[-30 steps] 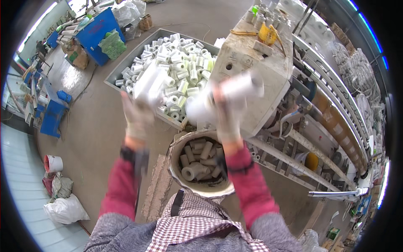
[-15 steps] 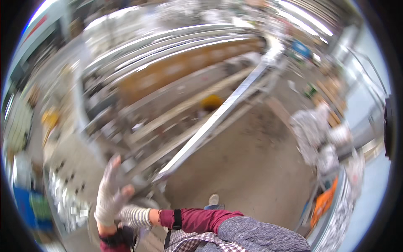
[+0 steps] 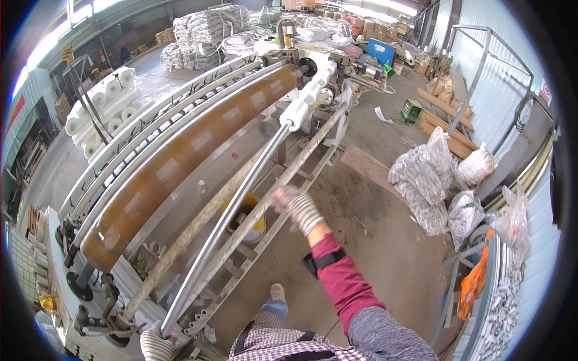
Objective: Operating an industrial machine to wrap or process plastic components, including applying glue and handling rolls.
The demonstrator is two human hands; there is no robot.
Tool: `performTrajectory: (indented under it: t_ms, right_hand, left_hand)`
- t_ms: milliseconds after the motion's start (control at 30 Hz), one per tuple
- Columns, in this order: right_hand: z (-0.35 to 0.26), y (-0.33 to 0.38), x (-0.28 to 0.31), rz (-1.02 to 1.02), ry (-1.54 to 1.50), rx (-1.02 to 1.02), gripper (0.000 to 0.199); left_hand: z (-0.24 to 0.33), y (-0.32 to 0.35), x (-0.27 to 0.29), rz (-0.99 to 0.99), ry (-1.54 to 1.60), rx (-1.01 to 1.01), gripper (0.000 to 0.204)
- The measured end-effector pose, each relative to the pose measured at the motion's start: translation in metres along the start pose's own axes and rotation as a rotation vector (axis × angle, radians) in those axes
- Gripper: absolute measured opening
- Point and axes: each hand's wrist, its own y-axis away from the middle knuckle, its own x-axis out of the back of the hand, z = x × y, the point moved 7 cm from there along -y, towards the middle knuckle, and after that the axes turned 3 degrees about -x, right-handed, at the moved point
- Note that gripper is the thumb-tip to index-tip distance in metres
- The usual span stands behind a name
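Note:
A long shiny metal rod [image 3: 226,219] slants along the near side of the machine, with white rolls [image 3: 296,113] threaded on its far part. At the rod's near end, low on the left, my left hand [image 3: 158,345] in a striped glove is closed round it. My right hand [image 3: 295,206], in a striped glove with bare fingertips, reaches out over the metal rail frame [image 3: 265,204], to the right of the rod. Motion smears its fingers, and no object shows in it. Beyond the rod lies a large brown roller [image 3: 192,147] with pale patches.
A yellow-rimmed bucket [image 3: 256,227] stands under the rails. Plastic sacks [image 3: 424,174], cardboard tubes [image 3: 445,111] and a green box [image 3: 411,111] lie on the right. Near right is a rack of pale scraps [image 3: 500,301] with an orange cloth [image 3: 472,286]. Wrapped white rolls [image 3: 99,102] stand beyond the machine.
The view has turned and steadied. My left hand, raised with fingers apart before, is now at the rod's near end. My right hand has swung from beside it out over the rails.

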Motion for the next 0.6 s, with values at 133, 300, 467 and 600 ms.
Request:
performTrajectory:
  t_ms: [133,300,467,600]
  right_hand:
    - [-0.041,-0.112,0.143,0.322,-0.355,0.048,0.048]
    - [-0.097,-0.247,0.314,0.417,-0.373,0.082,0.058]
    - [-0.145,-0.404,0.425,0.350,-0.326,0.174,0.072]
    - [-0.144,-0.542,0.433,0.174,-0.370,-0.064,0.084]
  left_hand:
    - [0.077,-0.054,0.010,0.234,0.098,-0.180,0.038]
    - [0.207,-0.112,0.040,0.276,0.128,-0.174,0.036]
    - [0.284,-0.153,0.051,0.289,0.138,0.027,0.025]
    - [0.291,-0.169,0.042,0.444,-0.023,0.305,0.025]
